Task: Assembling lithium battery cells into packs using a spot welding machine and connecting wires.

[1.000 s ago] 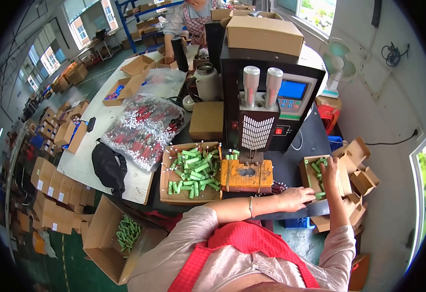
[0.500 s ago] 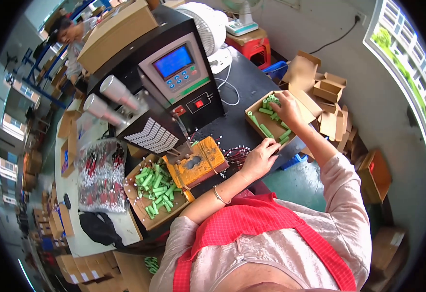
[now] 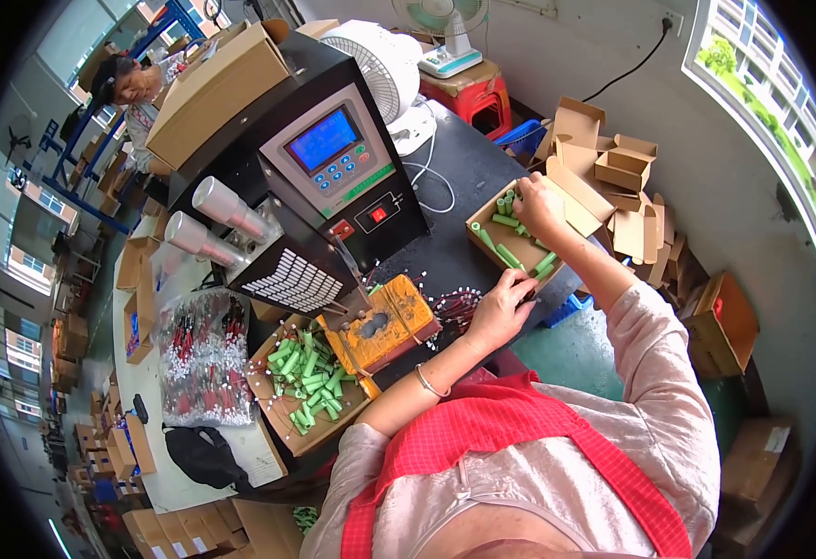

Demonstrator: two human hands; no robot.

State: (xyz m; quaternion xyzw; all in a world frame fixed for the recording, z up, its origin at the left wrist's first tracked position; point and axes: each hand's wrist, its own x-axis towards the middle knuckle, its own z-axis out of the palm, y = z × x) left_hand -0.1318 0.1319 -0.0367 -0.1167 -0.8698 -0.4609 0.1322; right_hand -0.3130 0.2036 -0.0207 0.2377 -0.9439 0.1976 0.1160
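My right hand (image 3: pixel 540 207) reaches into the far part of a shallow cardboard box (image 3: pixel 488 244) at the right side of the black table. Its fingers are closed and point down among green battery cells (image 3: pixel 509 250); the fingertips are partly hidden. At the box's near corner my left hand (image 3: pixel 499 309) has its fingers curled against the edge, with the thumb near the cells. Several more green battery cells (image 3: pixel 307 374) lie jumbled in another open box (image 3: pixel 289 436) to the left. Between the boxes sits a yellow-orange block (image 3: pixel 391 324) with a dark worn patch.
A black machine (image 3: pixel 399 244) with a blue screen stands beyond the block. Red leads (image 3: pixel 456 307) with white ends lie beside the block. Left are a bag of wired parts (image 3: pixel 205 359) and a black cap (image 3: pixel 201 456). Empty cartons (image 3: pixel 624 168) are piled right. A co-worker (image 3: pixel 138 102) is far left.
The view has shifted slightly. My right hand's fingers have drawn closer together over the cells at the box's far part. My left hand stays at the near corner.
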